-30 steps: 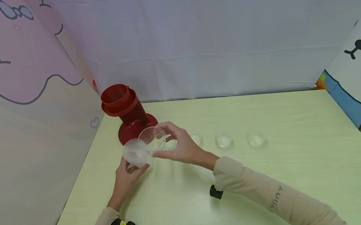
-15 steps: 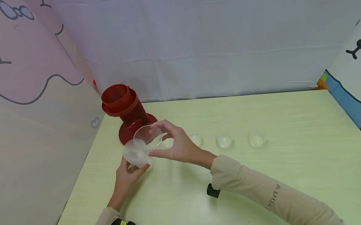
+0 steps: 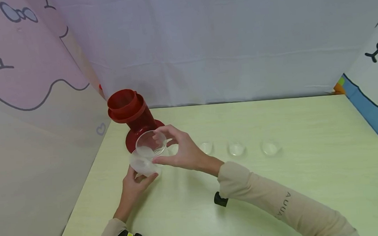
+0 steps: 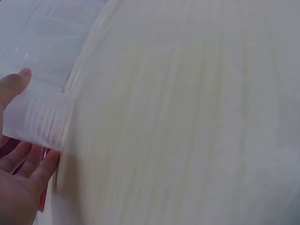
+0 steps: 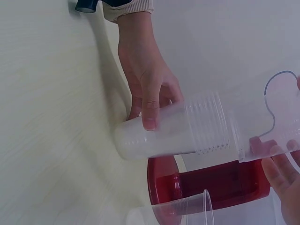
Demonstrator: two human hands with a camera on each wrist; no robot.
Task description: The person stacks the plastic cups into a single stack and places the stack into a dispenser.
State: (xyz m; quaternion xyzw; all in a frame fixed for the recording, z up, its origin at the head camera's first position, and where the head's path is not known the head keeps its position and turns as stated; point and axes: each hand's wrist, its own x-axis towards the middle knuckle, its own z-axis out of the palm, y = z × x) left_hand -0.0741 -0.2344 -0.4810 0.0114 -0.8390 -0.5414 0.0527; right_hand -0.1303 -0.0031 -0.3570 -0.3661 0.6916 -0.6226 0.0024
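Note:
My left hand [image 3: 132, 189] grips a nested stack of clear plastic cups [image 3: 142, 165], thumb on one side and fingers on the other. In the right wrist view the stack [image 5: 173, 129] lies tilted on its side, several rims close together at its mouth. My right hand [image 3: 186, 151] holds a single clear plastic cup [image 3: 151, 145] between thumb and fingers. That cup [image 5: 251, 110] lines up with the stack, its rim right at the stack's rims. In the left wrist view, my left thumb and fingers [image 4: 44, 171] show around the cloudy cup walls [image 4: 47, 115].
Behind the hands stands a red plastic stand [image 3: 139, 120] with a round base and open tube top. A row of clear cups, including one in the middle [image 3: 236, 148] and one at the right [image 3: 270, 147], stands on the pale table [image 3: 312, 160]. Cloth hangs behind.
My right hand has moved a little left with the single cup, which overlaps the stack more in the head view. The left hand and its stack have stayed nearly still.

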